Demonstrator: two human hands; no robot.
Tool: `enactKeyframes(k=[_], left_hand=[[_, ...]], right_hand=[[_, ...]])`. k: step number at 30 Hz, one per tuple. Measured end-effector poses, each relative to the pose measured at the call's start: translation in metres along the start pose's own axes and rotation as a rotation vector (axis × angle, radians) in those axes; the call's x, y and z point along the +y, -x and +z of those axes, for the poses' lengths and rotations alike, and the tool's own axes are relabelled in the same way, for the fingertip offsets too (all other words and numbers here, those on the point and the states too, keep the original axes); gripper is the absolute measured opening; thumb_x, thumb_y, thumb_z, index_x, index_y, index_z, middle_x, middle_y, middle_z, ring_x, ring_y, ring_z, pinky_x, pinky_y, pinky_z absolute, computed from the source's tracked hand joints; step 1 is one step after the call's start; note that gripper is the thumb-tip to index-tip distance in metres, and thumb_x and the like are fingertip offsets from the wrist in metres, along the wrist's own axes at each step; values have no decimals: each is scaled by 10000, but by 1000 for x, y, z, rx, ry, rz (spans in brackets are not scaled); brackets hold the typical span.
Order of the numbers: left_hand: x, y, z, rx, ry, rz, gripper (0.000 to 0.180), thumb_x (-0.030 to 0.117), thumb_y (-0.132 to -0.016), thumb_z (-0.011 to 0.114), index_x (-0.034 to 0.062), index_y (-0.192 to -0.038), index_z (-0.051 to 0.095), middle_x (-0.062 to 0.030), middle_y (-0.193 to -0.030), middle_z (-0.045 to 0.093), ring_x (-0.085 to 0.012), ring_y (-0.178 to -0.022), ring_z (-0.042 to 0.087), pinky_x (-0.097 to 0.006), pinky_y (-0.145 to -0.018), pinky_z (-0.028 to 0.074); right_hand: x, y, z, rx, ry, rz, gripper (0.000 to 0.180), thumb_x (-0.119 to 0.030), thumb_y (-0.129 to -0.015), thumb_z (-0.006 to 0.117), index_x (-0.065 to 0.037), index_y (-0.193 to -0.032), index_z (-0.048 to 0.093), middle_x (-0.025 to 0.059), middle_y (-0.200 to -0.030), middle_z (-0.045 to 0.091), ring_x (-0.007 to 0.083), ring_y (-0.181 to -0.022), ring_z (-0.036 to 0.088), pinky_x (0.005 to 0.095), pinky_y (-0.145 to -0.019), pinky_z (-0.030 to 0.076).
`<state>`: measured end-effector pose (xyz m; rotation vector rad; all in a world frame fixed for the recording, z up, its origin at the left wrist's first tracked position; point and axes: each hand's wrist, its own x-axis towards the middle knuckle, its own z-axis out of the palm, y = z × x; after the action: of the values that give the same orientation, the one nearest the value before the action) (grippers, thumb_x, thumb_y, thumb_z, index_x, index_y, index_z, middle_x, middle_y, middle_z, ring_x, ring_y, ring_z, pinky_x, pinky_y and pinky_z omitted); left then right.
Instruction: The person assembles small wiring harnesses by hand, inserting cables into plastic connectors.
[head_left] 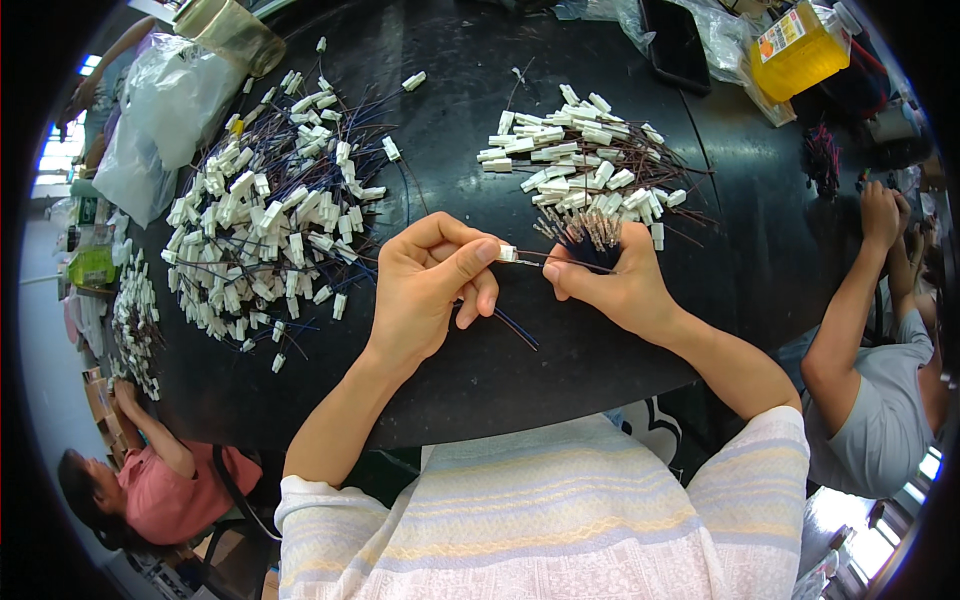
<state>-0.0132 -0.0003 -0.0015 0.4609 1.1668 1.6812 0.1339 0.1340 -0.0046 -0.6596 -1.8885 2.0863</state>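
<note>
My left hand [420, 285] pinches a small white plastic connector [508, 254] between thumb and forefinger. Dark wires [516, 328] trail out below its curled fingers. Just to the right, my right hand [632, 288] is closed round a bundle of thin dark wires [584, 232] with bare metal terminals at their upper ends. Its thumb and forefinger hold a single wire whose metal tip points at the connector. Whether that tip has entered the connector is too small to tell. Both hands are above the black table [480, 385], close together.
A large heap of white connectors with wires [265, 215] lies left, a smaller heap [585, 150] ahead. Far right are a black phone [676, 45] and a bottle of yellow liquid [800, 52]. A plastic bag [155, 120] lies far left. People work at both sides.
</note>
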Motion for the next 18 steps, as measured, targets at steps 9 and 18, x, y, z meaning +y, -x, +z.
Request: enactKeyframes(k=[9,18], left_hand=[[-1,2,5,22,-81,50,83,12,-840,579,-71,-842,579,-127,-686,616,-112,-480,566,-175,-342,383],[1,5,7,51,-198,79,78,7,-850,565,-70,-855,575,-122,-688,614,-104,-479,562,-174,-351,371]], right_hand=[[-2,0,1,6,38,7,115,-61,-747,669,33,-763,604,45,-647,603,78,-577,566,203,-530,456],[-2,0,1,3,68,-41,105,-42,-756,678,22,-772,596,36,-634,595,77,-582,573,186,-517,445]])
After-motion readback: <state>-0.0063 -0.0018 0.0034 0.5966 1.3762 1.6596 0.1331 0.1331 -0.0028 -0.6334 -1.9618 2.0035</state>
